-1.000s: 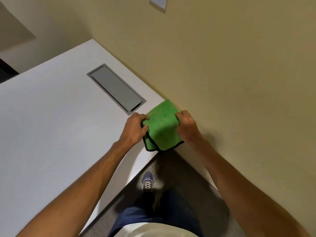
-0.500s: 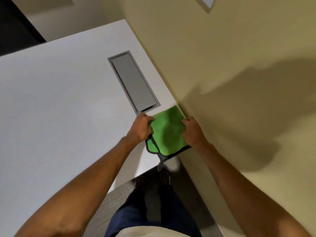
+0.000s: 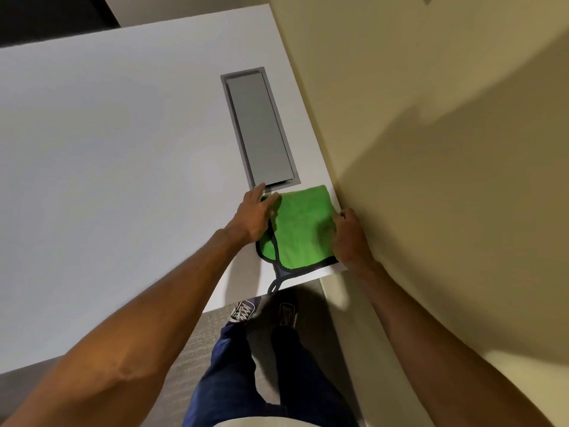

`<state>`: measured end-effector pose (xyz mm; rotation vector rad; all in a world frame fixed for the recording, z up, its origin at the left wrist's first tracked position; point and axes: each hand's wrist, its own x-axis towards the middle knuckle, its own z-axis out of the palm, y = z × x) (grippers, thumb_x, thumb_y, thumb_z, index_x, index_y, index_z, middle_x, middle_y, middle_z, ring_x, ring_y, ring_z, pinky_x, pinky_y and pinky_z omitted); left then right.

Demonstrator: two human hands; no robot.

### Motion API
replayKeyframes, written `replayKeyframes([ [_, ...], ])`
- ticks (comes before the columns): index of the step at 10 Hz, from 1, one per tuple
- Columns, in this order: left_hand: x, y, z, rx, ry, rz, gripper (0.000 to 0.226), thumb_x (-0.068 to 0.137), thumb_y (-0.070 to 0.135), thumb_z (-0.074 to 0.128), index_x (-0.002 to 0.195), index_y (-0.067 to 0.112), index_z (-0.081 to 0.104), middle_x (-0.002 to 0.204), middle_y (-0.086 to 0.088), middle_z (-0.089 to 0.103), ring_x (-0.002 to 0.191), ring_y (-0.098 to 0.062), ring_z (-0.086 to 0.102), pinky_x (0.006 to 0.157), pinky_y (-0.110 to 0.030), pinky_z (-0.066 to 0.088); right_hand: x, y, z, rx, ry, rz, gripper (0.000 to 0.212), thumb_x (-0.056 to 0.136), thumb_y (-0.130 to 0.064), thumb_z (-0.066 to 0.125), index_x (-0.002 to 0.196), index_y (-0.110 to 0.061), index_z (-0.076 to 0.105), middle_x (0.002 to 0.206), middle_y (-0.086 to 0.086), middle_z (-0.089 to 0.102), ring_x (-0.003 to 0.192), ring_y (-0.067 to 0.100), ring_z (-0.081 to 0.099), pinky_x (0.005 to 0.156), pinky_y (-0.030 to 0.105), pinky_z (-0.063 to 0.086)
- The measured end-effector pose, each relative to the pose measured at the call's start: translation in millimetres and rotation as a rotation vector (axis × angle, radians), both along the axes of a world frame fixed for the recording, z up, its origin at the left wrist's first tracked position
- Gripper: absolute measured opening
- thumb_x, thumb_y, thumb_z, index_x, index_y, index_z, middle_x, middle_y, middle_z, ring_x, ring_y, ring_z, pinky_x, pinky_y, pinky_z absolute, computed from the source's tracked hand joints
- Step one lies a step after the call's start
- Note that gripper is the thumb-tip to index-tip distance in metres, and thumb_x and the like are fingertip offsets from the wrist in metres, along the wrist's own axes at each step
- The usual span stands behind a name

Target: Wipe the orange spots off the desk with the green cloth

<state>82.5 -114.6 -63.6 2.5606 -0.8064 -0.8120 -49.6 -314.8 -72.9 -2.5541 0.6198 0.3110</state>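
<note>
A folded green cloth (image 3: pixel 303 228) with a dark hem lies flat on the near right corner of the white desk (image 3: pixel 123 180), against the wall. Its grey hanging loop (image 3: pixel 278 280) trails toward the desk's front edge. My left hand (image 3: pixel 254 215) rests on the cloth's left edge with the fingers spread and mostly flat. Curled fingers of my right hand (image 3: pixel 349 237) grip the cloth's right edge. No orange spots show on the visible desk surface.
A grey rectangular cable hatch (image 3: pixel 258 127) is set into the desk just beyond the cloth. A beige wall (image 3: pixel 431 149) runs along the desk's right side. Below the desk edge are my legs and shoes (image 3: pixel 243 311) on grey carpet.
My left hand's fingers have spread out flatter over the cloth's left edge. The cloth lies flatter on the corner, and my view has turned and come closer to it.
</note>
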Motion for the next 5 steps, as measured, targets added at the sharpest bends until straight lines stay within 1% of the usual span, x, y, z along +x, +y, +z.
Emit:
replayKeyframes([
  [1,-5.3,4.9,-3.4,0.084,-0.026,-0.080,0.058,0.110,0.029,0.041,0.163,0.012,0.025,0.172,-0.022,0.010,0.161,-0.039,0.004,0.130,-0.048,0.015,-7.6,-5.0,0.8,-0.023,0.035,0.019,0.037,0.091,0.007,0.053,0.128,0.003,0.058,0.134,0.020,0.051,0.125,0.034,0.048,0.107,0.039,0.042],
  [2,-16.4,9.9,-0.2,0.123,-0.060,-0.101,0.060,0.111,0.037,0.035,0.164,0.012,0.023,0.172,-0.020,0.011,0.161,-0.035,0.004,0.130,-0.048,0.014,-11.9,-6.8,6.9,-0.023,0.030,0.059,0.037,0.093,0.000,0.054,0.129,0.001,0.058,0.139,0.019,0.050,0.127,0.034,0.049,0.108,0.044,0.044],
  [3,-30.5,17.1,2.8,0.149,-0.044,-0.054,0.063,0.111,0.042,0.033,0.165,0.014,0.019,0.173,-0.017,0.007,0.161,-0.035,0.002,0.130,-0.049,0.012,-12.2,-8.3,13.5,-0.018,0.002,0.074,0.039,0.089,0.001,0.054,0.128,0.001,0.059,0.136,0.019,0.051,0.122,0.035,0.051,0.102,0.045,0.047],
  [4,-45.7,28.3,12.0,0.127,-0.026,0.035,0.066,0.110,0.045,0.034,0.166,0.018,0.014,0.175,-0.013,0.002,0.162,-0.033,-0.002,0.129,-0.050,0.008,-12.2,-7.5,28.1,-0.007,-0.079,0.110,0.034,0.086,0.006,0.055,0.120,0.009,0.060,0.126,0.026,0.054,0.110,0.042,0.056,0.092,0.050,0.051],
  [5,-51.6,40.2,21.4,0.075,-0.069,0.142,0.067,0.109,0.047,0.035,0.166,0.020,0.011,0.175,-0.009,-0.002,0.162,-0.029,-0.005,0.129,-0.048,0.004,-5.3,-0.1,38.1,0.042,-0.129,0.162,0.033,0.083,0.008,0.060,0.115,0.013,0.063,0.119,0.030,0.058,0.099,0.045,0.061,0.086,0.054,0.054],
])
